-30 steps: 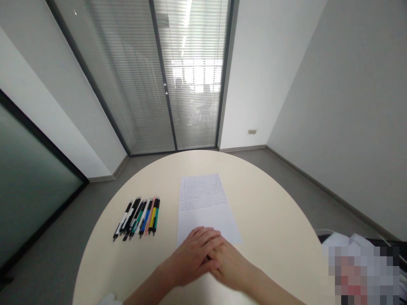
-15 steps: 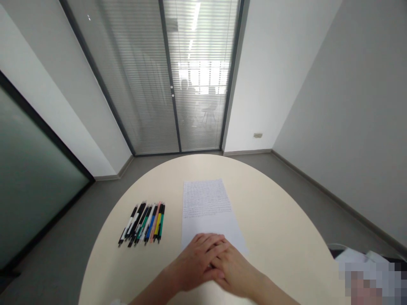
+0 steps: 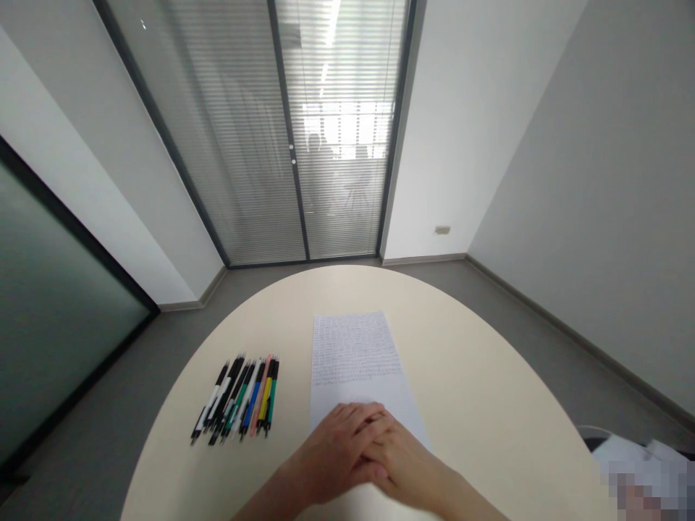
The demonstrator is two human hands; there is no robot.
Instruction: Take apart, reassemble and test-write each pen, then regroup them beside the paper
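My left hand [image 3: 334, 456] and my right hand [image 3: 410, 467] are clasped together, their fingers laced through one another. No object shows in either of them. They rest over the near part of a sheet of paper [image 3: 352, 354], hiding its lower middle. Small handwriting fills the far half of the sheet, and the near half is blank. To the left of the paper, several click pens [image 3: 239, 398] lie side by side, with white, black, green, blue, pink and yellow barrels.
The round cream table [image 3: 478, 398] carries all of this. Beyond it stands a glass door [image 3: 342, 217] with blinds. At the lower right, beside the table, is a bin-like container [image 3: 594, 433] with white material in it, partly pixelated.
The view has tilted and shifted slightly, so the pens and paper sit a little lower. My hands stay clasped in the same place.
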